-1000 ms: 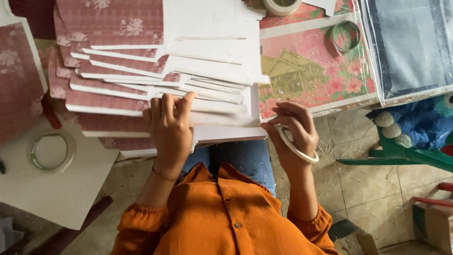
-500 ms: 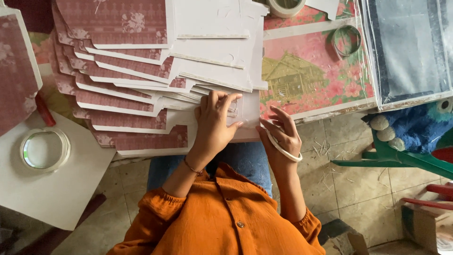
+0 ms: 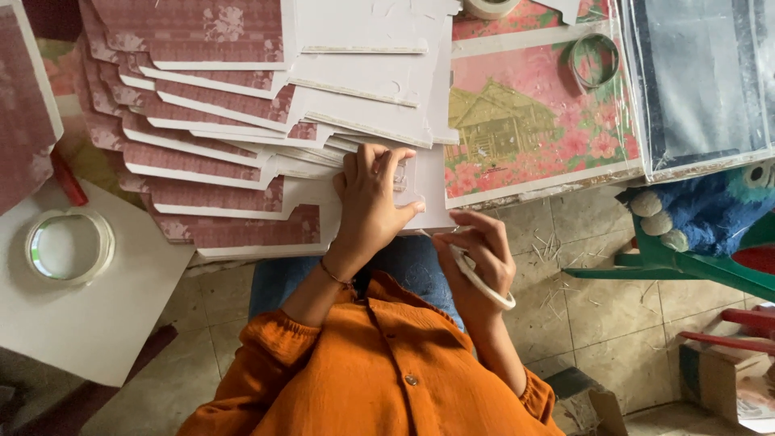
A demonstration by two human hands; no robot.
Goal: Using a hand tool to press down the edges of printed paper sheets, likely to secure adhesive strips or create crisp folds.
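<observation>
My left hand [image 3: 373, 194] lies flat on the near right end of a white card piece [image 3: 432, 202], fingertips pressing near its edge. That card belongs to a fanned stack of white and maroon flower-patterned card pieces [image 3: 218, 169] spread across the table. My right hand [image 3: 476, 250] hovers just off the table edge, right of the left hand, gripping a thin white tape roll [image 3: 484, 281]. A strip of tape seems to run from the roll toward the card, but it is too fine to be sure.
A pink flowered board with a gold house picture [image 3: 525, 121] lies to the right, with a tape ring [image 3: 593, 58] on it. Another tape ring [image 3: 69, 246] rests on a white sheet [image 3: 97, 323] at the left. A green plastic chair [image 3: 678, 258] stands on the tiled floor.
My left hand has slid right along the stack, from its middle to the right end of the front card. My right hand with the tape roll has stayed near the table edge.
</observation>
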